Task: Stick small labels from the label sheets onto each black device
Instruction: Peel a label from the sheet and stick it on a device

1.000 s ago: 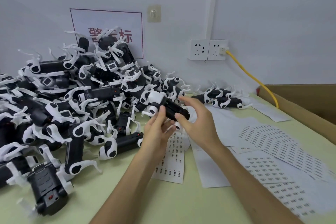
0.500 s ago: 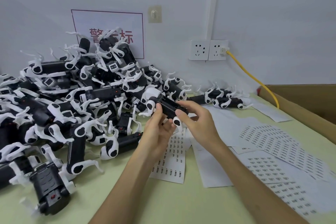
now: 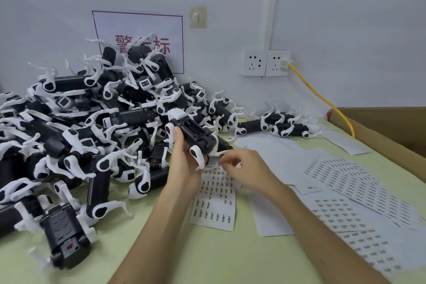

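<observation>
My left hand [image 3: 184, 163] grips a black device with white legs [image 3: 196, 134], held up above the table near the middle of the view. My right hand [image 3: 244, 170] is lower and to the right, its fingertips curled over the top edge of a label sheet [image 3: 214, 198] that lies flat below the device. Whether a label is pinched between the fingers cannot be made out. A big heap of the same black devices [image 3: 92, 127] fills the left side of the table.
More label sheets [image 3: 341, 180] and blank backing sheets [image 3: 272, 152] lie spread on the right. Two devices [image 3: 283, 124] lie apart at the back. A cardboard box [image 3: 391, 131] borders the right edge. A yellow cable [image 3: 322, 101] runs from the wall sockets [image 3: 265, 63].
My right hand has let go of the device and dropped to the top of the label sheet. My left hand keeps the device, now turned with its underside up.
</observation>
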Demonstrator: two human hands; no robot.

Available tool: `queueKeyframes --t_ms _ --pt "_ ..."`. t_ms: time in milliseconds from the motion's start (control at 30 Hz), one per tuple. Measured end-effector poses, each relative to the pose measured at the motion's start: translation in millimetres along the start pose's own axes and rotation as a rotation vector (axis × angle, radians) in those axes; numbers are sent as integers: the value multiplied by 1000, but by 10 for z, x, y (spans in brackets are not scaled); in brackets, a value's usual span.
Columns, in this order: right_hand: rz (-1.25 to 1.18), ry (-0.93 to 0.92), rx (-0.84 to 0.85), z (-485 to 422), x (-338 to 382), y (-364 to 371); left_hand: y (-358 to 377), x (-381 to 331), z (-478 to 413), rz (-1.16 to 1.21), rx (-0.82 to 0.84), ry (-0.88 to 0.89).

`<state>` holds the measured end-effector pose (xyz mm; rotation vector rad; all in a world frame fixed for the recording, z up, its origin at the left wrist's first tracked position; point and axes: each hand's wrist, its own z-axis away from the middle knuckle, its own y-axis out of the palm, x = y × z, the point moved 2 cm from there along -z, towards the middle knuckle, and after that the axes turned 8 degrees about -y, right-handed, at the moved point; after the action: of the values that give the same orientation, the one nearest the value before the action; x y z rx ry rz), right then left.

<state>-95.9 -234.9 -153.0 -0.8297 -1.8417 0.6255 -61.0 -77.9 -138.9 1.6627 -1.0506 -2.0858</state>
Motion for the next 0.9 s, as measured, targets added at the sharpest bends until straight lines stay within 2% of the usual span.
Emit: queueKeyframes --t_ms 133,233,400,567,800,900 --pt "152 17 293 40 -2 100 12 -26 9 -37 -37 -49" --pt "219 21 316 60 4 148 24 -39 15 -18 -29 -66" --pt "258 7 249 60 18 205 15 -15 5 -43 -27 -42" --pt "184 22 175 28 13 200 -2 -14 2 -48 -48 -30" --pt "-23 44 -126 33 -9 33 -51 -47 9 -43 -48 -39" --pt "-134 -3 -330 30 31 -134 -76 -93 15 -13 -29 -4"
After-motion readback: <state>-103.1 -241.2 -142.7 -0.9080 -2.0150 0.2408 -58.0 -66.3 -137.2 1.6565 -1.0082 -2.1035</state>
